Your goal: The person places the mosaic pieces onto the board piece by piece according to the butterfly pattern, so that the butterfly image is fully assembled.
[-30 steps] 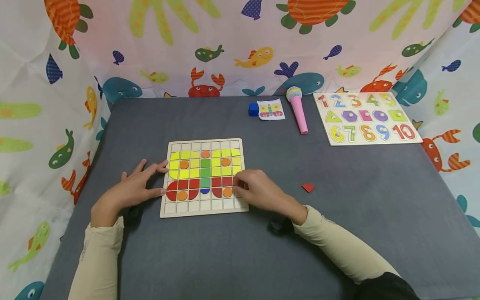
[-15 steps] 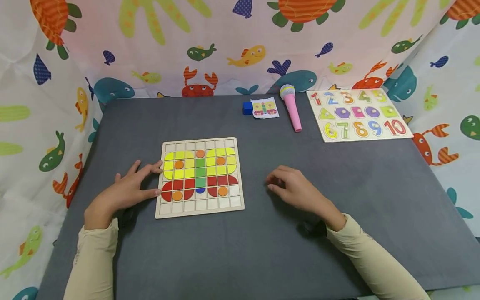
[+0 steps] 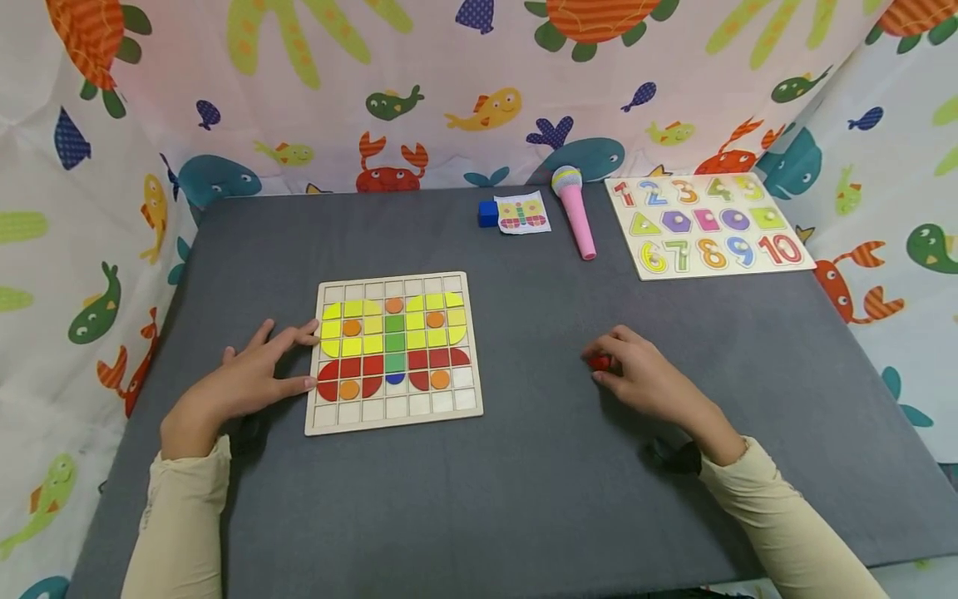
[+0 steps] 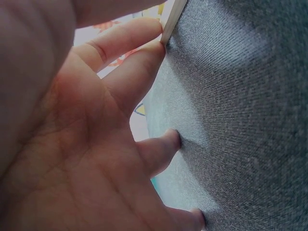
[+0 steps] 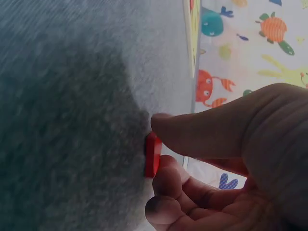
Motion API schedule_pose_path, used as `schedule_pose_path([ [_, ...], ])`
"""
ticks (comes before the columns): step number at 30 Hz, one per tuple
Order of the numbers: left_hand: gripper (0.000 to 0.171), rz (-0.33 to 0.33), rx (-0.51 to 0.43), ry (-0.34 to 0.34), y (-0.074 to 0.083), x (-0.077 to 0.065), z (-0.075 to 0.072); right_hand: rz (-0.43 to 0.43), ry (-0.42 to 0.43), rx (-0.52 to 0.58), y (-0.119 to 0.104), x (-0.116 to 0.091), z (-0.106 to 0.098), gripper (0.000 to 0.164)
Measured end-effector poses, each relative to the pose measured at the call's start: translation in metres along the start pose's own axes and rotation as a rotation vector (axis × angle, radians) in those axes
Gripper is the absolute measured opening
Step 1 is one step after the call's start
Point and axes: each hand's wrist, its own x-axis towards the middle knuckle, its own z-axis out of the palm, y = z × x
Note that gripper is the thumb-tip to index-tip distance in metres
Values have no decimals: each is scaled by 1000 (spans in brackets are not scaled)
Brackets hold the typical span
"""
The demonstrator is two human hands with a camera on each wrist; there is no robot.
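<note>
A wooden grid board (image 3: 397, 409) lies left of centre, its squares filled with yellow, red, green, orange and blue pieces in a butterfly pattern. My left hand (image 3: 239, 384) rests beside it, thumb and fingertips against the left edge. In the left wrist view, fingers touch the board's side (image 4: 172, 20) while other fingertips press on the cloth. Well to the right, my right hand (image 3: 647, 378) pinches a small red piece (image 3: 600, 363) between thumb and fingers. The right wrist view has this red quarter-round piece (image 5: 153, 155) close to the cloth, its face partly hidden.
Along the back stand a blue cube (image 3: 488, 214) against a butterfly picture card (image 3: 524, 213), a pink toy microphone (image 3: 576, 218) and a number-and-shape puzzle board (image 3: 707, 226). Grey cloth (image 3: 479, 516) covers the table. Sea-animal curtains (image 3: 449, 50) hang behind and at the sides.
My right hand has left the board's right side, moved right and taken hold of the red piece lying there. My left hand stays at the board's edge. The view shifts slightly.
</note>
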Motion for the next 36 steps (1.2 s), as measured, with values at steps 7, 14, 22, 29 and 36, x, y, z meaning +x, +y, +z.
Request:
schedule_pose_path([
  [7, 80, 14, -10, -4, -3, -3, -2, 5, 20, 0, 5, 2, -1, 19],
  [14, 80, 5, -8, -1, -2, -4, -4, -32, 45, 29, 5, 10, -2, 19],
  [22, 84, 3, -13, -4, -3, -4, -3, -54, 22, 147, -11, 31, 12, 13],
  [29, 82, 1, -14, -6, -3, -2, -2, -54, -31, 201, -31, 49, 26, 9],
  [36, 82, -7, -19, -3, 0, -4, -2, -64, -46, 263, -50, 65, 35, 6],
])
